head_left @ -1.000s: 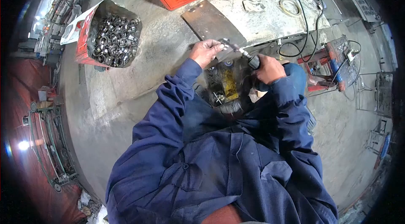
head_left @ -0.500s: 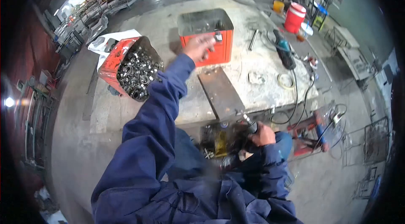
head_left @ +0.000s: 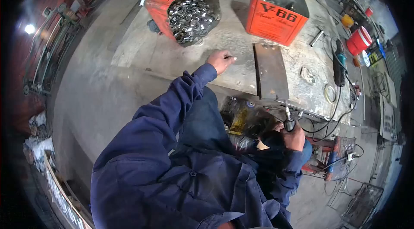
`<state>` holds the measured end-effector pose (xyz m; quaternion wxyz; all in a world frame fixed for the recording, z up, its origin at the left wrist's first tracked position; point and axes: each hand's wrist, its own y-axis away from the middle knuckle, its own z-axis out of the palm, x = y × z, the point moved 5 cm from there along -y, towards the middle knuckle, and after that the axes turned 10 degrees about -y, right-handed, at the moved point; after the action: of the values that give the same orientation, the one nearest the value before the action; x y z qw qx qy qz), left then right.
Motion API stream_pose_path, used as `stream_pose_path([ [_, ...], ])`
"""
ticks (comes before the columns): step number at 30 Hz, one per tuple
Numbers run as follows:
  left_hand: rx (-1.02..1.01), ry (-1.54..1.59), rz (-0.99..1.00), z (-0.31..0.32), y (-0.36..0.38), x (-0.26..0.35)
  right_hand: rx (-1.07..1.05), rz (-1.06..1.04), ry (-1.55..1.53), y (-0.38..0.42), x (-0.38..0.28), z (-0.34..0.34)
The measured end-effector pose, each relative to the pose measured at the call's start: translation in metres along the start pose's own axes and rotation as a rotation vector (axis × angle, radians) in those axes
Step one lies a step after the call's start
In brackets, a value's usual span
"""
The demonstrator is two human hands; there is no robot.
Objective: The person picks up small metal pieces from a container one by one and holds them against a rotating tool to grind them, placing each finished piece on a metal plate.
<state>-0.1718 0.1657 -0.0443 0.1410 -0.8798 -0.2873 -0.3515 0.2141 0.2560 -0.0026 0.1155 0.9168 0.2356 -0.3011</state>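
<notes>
A: What is seen as the largest thing?
B: The broad, worn tabletop. Two orange tins are carried by it: a tilted tin, its mouth turned towards the wearer, and an upright tin, marked "Y-66", to the right of it.
A: And after the tins?
B: A dark metal plate is laid flat, its near end by the tabletop's edge. To its right, a corded power tool is rested, its cable looped down over the edge.
A: How are the hands placed?
B: The left hand is held above the tabletop, between the tilted tin and the plate, apart from both. Its grip is closed, thumb and fingers brought together; whether anything small is pinched there cannot be told. The right hand is set low, beyond the near edge, its grip clenched around a hand tool.
A: Where is that tool pointed?
B: Its slim metal tip is directed at the plate's near end; whether contact is made cannot be told.
A: And the smallest things?
B: A metal tube is laid near the upright tin, a pale ring is placed beside the power tool, and shiny metal rings are heaped inside the tilted tin.
</notes>
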Motion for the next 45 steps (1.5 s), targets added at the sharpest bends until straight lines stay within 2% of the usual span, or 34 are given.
stream_pose_path([
  [1, 0.003, -0.001, -0.01, -0.001, -0.001, -0.013, 0.01, -0.007, -0.011, 0.001, -0.004, -0.003],
  [3, 0.238, -0.163, -0.004, -0.022, -0.002, -0.034, 0.006, 0.011, -0.002, 0.004, -0.012, -0.008],
  [4, 0.293, -0.269, -0.041, -0.039, -0.009, -0.041, 0.011, 0.028, 0.004, 0.004, -0.014, -0.009],
  [5, 0.295, -0.269, -0.038, -0.049, -0.017, -0.044, 0.015, 0.027, 0.003, 0.005, -0.015, -0.01],
  [7, 0.358, -0.516, -0.201, -0.07, -0.032, -0.045, 0.018, 0.033, 0.001, 0.005, -0.015, -0.01],
  [8, 0.363, -0.516, -0.199, -0.075, -0.038, -0.042, 0.021, 0.029, -0.001, 0.005, -0.012, -0.009],
  [10, 0.339, -0.626, -0.329, -0.086, -0.049, -0.036, -0.02, 0.048, 0.02, 0.003, -0.007, -0.005],
  [11, 0.342, -0.626, -0.326, -0.091, -0.056, -0.038, -0.017, 0.047, 0.019, 0.004, -0.006, -0.005],
  [13, 0.503, -0.645, -0.334, -0.106, -0.066, -0.051, 0.01, 0.049, 0.025, 0.006, -0.006, -0.006],
  [14, 0.418, -0.718, -0.348, -0.105, -0.071, -0.059, 0.014, 0.054, 0.024, 0.007, -0.005, -0.007],
  [17, 0.334, -0.861, -0.31, -0.113, -0.063, -0.061, -0.007, 0.072, 0.027, 0.007, -0.004, -0.009],
  [19, 0.402, -0.836, -0.296, -0.117, -0.058, -0.061, -0.007, 0.065, 0.015, 0.005, -0.001, -0.008],
  [21, 0.445, -0.761, -0.067, -0.113, -0.054, -0.051, -0.025, 0.091, 0.006, 0.003, 0.001, -0.007],
  [22, 0.462, -0.647, -0.018, -0.109, -0.049, -0.034, -0.046, 0.108, 0.0, 0.004, 0.004, -0.006],
  [23, 0.418, -0.64, 0.008, -0.097, -0.046, -0.015, -0.018, 0.04, 0.065, 0.002, 0.011, -0.001],
  [24, 0.285, -0.464, 0.123, -0.078, -0.031, 0.015, -0.061, 0.111, 0.073, 0.003, 0.01, 0.0],
  [25, 0.155, -0.282, 0.228, -0.056, -0.018, 0.043, -0.022, 0.065, 0.054, 0.003, 0.007, -0.002],
  [27, -0.329, 0.062, 0.171, 0.002, 0.001, 0.078, -0.042, 0.097, 0.009, 0.002, -0.003, -0.008],
  [29, -0.596, 0.27, 0.181, 0.048, 0.026, 0.114, -0.027, 0.09, -0.053, 0.0, 0.003, -0.009],
  [31, -0.842, 0.316, 0.0, 0.083, 0.036, 0.126, -0.043, 0.15, -0.06, 0.0, 0.003, -0.013],
  [33, -0.905, 0.304, -0.013, 0.107, 0.035, 0.127, -0.032, 0.128, -0.073, 0.0, 0.013, -0.01],
  [36, -0.79, 0.219, -0.084, 0.109, 0.031, 0.127, -0.059, 0.11, -0.057, -0.001, 0.017, -0.007],
  [41, -0.781, 0.223, -0.074, 0.11, 0.035, 0.128, -0.184, 0.129, -0.032, -0.002, 0.008, 0.005],
  [43, -0.735, 0.153, 0.009, 0.11, 0.032, 0.128, -0.188, 0.13, -0.034, -0.005, 0.009, 0.009],
  [45, -0.753, 0.13, -0.007, 0.105, 0.03, 0.131, -0.176, 0.098, -0.02, -0.007, 0.007, 0.011],
])
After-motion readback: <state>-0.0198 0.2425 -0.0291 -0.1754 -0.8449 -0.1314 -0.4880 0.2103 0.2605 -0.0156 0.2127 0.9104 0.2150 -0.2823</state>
